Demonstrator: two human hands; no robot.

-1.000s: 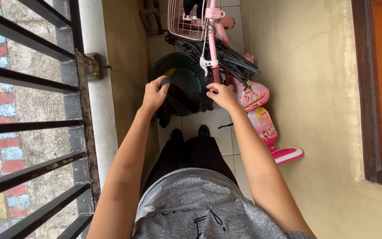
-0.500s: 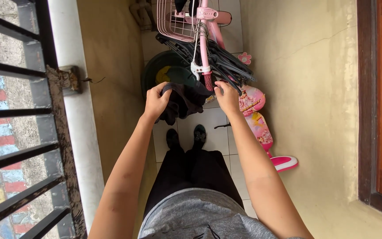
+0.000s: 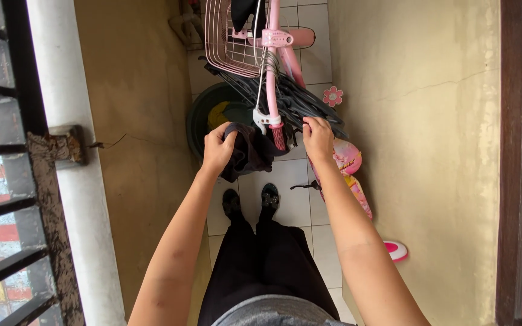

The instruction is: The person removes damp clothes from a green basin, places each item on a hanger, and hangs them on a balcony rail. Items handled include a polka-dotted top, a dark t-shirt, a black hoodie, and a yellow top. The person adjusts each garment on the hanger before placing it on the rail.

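The dark, limp piece of fabric clothing (image 3: 250, 148) hangs just above the middle of the frame, bunched and drooping downward from its top edge. That top edge is pinched in the left hand (image 3: 217, 147), whose fingers are curled shut over the cloth at its left corner, so the garment's weight falls to the right and below that hand. The right hand (image 3: 318, 137) sits at about the same height, to the right of the garment and apart from it. Its fingers are bent together against the bundle of dark grey plastic clothes hangers (image 3: 297, 99), which are slung over the pink handlebar of a child's pink bicycle (image 3: 276, 60). Whether that hand truly grips one hanger or merely rests on the bundle cannot be told from here.

The hangers' long bars run diagonally, from the upper left down to the lower right of the frame, so their near ends lie under the right hand, while the cloth is wholly the left hand's. The handlebar's red grip (image 3: 278, 137) stands between the two hands, just beside the cloth.

Behind the garment a round dark green plastic tub (image 3: 203, 118) rests on the white tiled floor (image 3: 294, 199). A pink wire basket (image 3: 231, 36) is at top centre.
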